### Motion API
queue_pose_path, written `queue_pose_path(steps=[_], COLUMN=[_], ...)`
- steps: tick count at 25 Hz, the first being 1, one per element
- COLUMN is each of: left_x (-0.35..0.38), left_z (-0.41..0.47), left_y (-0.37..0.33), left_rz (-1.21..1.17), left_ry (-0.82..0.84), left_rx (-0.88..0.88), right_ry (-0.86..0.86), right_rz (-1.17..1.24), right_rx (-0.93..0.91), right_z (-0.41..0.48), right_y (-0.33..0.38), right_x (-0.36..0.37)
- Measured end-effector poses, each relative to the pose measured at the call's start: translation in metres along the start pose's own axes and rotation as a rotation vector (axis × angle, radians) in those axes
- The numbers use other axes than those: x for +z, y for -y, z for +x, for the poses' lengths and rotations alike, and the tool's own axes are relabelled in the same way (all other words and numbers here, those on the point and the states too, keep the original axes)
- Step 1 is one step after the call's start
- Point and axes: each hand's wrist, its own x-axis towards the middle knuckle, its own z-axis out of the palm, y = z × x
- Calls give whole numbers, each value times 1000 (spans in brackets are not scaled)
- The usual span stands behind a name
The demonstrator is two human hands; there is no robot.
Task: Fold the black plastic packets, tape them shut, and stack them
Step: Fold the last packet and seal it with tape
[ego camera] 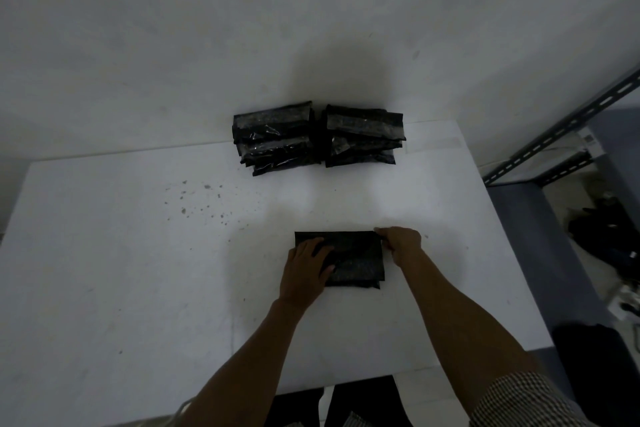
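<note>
A folded black plastic packet (356, 258) lies flat on the white table (138, 270), near the front middle. My left hand (306, 265) presses down on the packet's left part with fingers spread. My right hand (401, 243) grips the packet's right edge near its far corner. At the back of the table, against the wall, stand two stacks of taped black packets side by side: the left stack (275, 137) and the right stack (363, 135), each with clear tape across the top.
A strip of clear tape (436, 144) lies on the table's back right edge. A grey metal shelf frame (554, 139) stands to the right, with dark items on the floor beyond. Small specks dot the table at left centre.
</note>
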Motion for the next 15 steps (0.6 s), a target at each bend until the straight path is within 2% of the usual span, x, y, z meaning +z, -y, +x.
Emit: queue_pose_path(steps=[2, 5, 6, 11, 15], left_x=[0, 1, 1, 1, 1], left_z=[-1, -2, -1, -1, 0], left_y=[0, 1, 1, 0, 1], left_rz=[-1, 20, 22, 24, 26], left_ry=[-3, -14, -16, -30, -23], left_rx=[2, 6, 8, 9, 27], right_ry=[-46, -293, -326, -174, -217], right_rz=[51, 147, 129, -154, 12], right_rx=[-28, -83, -121, -134, -159], right_z=[-3, -15, -16, -7, -22], right_y=[-2, -2, -2, -7, -2], right_x=[-4, -8, -8, 1, 9])
